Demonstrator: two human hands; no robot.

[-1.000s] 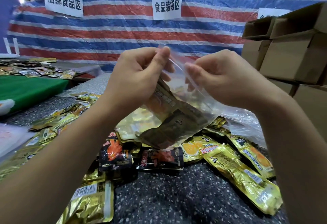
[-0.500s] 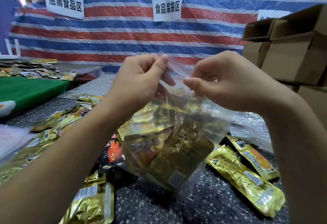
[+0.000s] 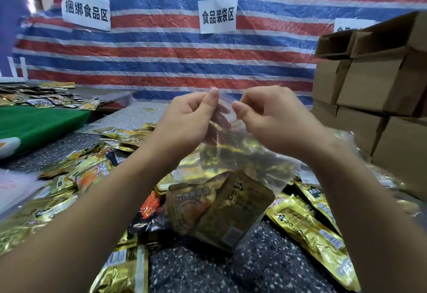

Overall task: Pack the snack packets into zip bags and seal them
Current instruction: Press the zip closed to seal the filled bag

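Both hands, left hand (image 3: 189, 119) and right hand (image 3: 272, 119), pinch the zip bag (image 3: 231, 177) mouth, holding it above the counter (image 3: 265, 267) so the snack packets (image 3: 219, 209) settle low for sealing

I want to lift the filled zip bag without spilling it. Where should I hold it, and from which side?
Probably the top edge, from above, one hand at each side. The zip bag hangs upright with its packets sunk to the bottom, so the weight pulls it straight. The left hand and right hand already pinch that thin top strip.
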